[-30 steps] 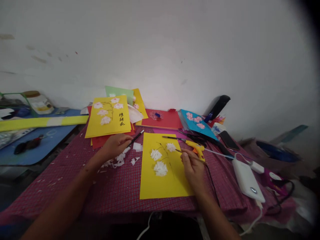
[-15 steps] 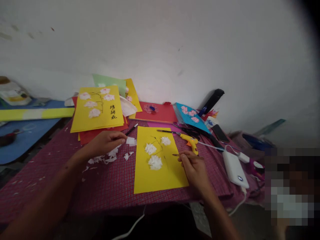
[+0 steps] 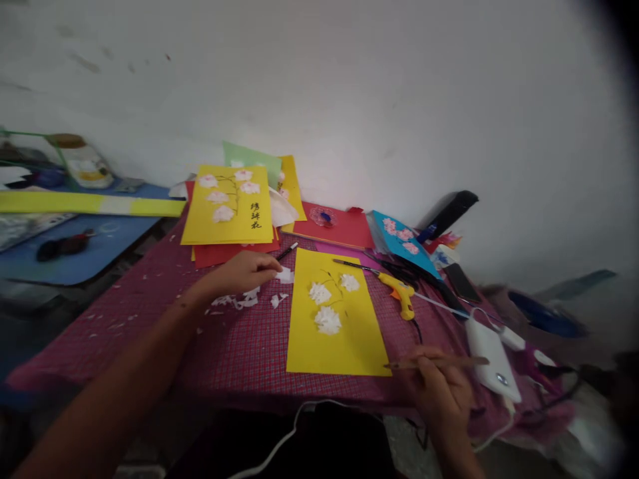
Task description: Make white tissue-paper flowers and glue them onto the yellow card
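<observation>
My right hand [image 3: 444,392] is closed around a slim brown paintbrush [image 3: 462,361], held almost level. Its pointed tip is by the lower right corner of a yellow sheet [image 3: 312,356]. On that sheet are three white ruffled paper flowers [image 3: 328,320] and thin dark painted stems. To the left of the sheet, my left hand [image 3: 244,271] is loosely open, palm down and fingers slightly bent, holding nothing visible. Its fingertips are beside small white paper squares [image 3: 285,275]. White paper scraps [image 3: 244,299] lie just below it.
Beyond the sheet are a yellow glue gun [image 3: 402,293], another brush [image 3: 349,264] and a black pen [image 3: 287,251]. Finished yellow cards [image 3: 210,229] are stacked at the back left. A white power bank [image 3: 494,359] with cables lies at the right; a phone [image 3: 462,282] sits behind it.
My right hand has drawn back from the flower stems with the paintbrush, toward the sheet's lower right corner and beyond its edge. My left hand stays by the paper squares. The view has shifted left.
</observation>
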Available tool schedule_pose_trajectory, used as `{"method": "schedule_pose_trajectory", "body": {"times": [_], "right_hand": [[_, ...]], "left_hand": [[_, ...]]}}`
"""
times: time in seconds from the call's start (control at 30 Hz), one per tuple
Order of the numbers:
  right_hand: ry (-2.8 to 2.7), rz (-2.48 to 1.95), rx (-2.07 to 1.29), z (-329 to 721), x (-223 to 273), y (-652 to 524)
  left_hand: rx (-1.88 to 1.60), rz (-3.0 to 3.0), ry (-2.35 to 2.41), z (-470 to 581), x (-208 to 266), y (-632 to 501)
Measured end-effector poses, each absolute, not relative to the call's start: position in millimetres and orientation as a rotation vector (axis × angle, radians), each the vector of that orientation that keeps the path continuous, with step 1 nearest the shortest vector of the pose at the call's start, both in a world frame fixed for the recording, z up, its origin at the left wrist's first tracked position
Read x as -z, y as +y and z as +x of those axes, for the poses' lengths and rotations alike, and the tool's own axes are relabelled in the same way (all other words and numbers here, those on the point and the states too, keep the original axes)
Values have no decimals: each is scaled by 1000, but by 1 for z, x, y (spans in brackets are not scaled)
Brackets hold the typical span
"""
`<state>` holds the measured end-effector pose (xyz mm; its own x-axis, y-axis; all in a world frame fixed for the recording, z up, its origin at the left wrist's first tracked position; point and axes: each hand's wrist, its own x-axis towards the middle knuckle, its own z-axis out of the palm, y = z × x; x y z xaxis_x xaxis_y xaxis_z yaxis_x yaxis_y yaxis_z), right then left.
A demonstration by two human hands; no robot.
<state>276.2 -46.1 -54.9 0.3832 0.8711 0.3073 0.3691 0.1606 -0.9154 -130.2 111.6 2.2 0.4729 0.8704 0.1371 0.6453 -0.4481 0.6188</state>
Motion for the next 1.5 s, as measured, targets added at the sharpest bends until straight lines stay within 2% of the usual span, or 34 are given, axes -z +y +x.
{"method": "schedule_pose_trajectory", "body": {"times": [0.23, 0.43, 0.7, 0.97, 1.2, 1.4, 1.5], "right_hand": [[-1517, -1251, -503, 206, 20, -10], [-1768, -1067, -436, 164, -6, 44], [-1680, -1046, -224, 152, 6, 84], [-1716, -1078, -188, 165, 12, 77], [-1776, -901, -223, 159, 16, 77], [-1786, -854, -239, 157, 15, 76], [-1788, -859, -294, 156, 15, 74]], "left_hand": [[-681, 2404, 1222, -129, -2, 114], [-899, 2466, 1371, -137, 3, 123], [-482, 2740, 1251, -117, 16, 115], [-383, 2753, 1307, -104, 17, 113], [-281, 2846, 1307, -97, 24, 118], [-303, 2872, 1305, -95, 24, 119], [-566, 2700, 1346, -95, 21, 117]]}}
